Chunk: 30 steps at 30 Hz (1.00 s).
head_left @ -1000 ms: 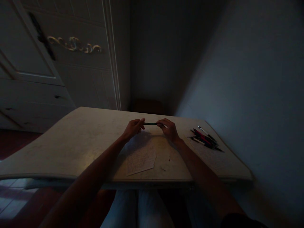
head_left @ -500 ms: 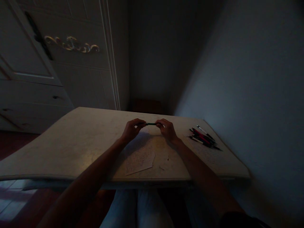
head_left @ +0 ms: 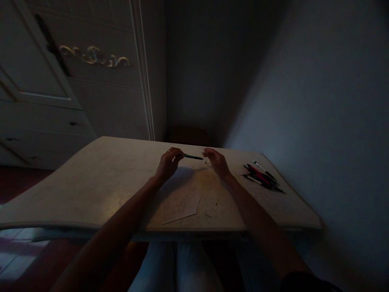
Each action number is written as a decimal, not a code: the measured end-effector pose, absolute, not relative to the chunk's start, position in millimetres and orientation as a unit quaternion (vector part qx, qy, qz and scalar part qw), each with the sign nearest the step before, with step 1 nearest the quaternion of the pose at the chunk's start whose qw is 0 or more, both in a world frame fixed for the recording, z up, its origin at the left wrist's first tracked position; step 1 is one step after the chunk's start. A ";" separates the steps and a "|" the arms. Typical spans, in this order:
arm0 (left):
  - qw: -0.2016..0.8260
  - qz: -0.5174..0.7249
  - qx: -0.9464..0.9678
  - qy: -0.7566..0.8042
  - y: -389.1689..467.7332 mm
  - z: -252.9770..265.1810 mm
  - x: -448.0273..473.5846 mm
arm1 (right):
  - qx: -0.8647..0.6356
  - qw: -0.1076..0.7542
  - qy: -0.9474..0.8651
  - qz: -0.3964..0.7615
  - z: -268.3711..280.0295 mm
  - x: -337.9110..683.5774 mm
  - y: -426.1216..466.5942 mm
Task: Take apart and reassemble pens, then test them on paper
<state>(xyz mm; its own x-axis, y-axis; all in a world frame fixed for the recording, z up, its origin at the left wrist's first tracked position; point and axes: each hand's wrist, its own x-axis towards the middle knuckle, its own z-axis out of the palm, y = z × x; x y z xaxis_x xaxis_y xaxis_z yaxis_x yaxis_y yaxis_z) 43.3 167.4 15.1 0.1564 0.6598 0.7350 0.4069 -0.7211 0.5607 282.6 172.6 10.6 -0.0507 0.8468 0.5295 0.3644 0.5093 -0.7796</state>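
Note:
My left hand [head_left: 168, 163] pinches one end of a slim green pen [head_left: 193, 157], whose dark tip points right, toward my other hand. Just beyond that tip, apart from it, is my right hand [head_left: 216, 160] with its fingers curled together. Whatever those fingers hold, if anything, is too dark to make out. Under the right fingertips shows a tiny greenish speck [head_left: 206, 162]. Below both hands, a sheet of paper with handwriting [head_left: 180, 205] lies on the pale table [head_left: 82, 178], partly in shadow.
Several pens [head_left: 261, 176], black, red and white, lie in a pile at the table's right side, by the wall [head_left: 334, 121]. Small scraps [head_left: 208, 215] lie near the front edge. A white cabinet [head_left: 115, 105] stands behind at the left.
My right hand has let go of the pen's right end and moved slightly right. The pen now tilts down to the right, held by my left hand alone.

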 end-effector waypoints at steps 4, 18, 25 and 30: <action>0.109 0.553 0.737 0.372 168.0 16.5 41.5 | -0.480 0.548 -0.659 0.187 6.6 296.9 181.8; 0.169 0.542 0.718 0.402 180.3 1.4 36.9 | -0.517 0.332 -0.785 0.085 -4.9 305.4 179.8; 0.202 0.517 0.712 0.430 180.7 1.9 35.2 | -0.505 0.438 -0.721 0.184 2.5 299.1 180.2; 0.223 0.523 0.692 0.445 183.5 0.7 33.9 | -0.462 0.495 -0.683 0.274 6.6 296.0 182.3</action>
<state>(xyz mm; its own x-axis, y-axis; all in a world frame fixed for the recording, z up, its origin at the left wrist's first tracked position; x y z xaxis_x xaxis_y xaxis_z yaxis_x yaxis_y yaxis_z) 33.9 183.5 0.7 0.0560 0.8488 0.5257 0.3826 -0.5046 0.7740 296.0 182.3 6.6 -0.0827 0.9028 0.4220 0.3599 0.4219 -0.8322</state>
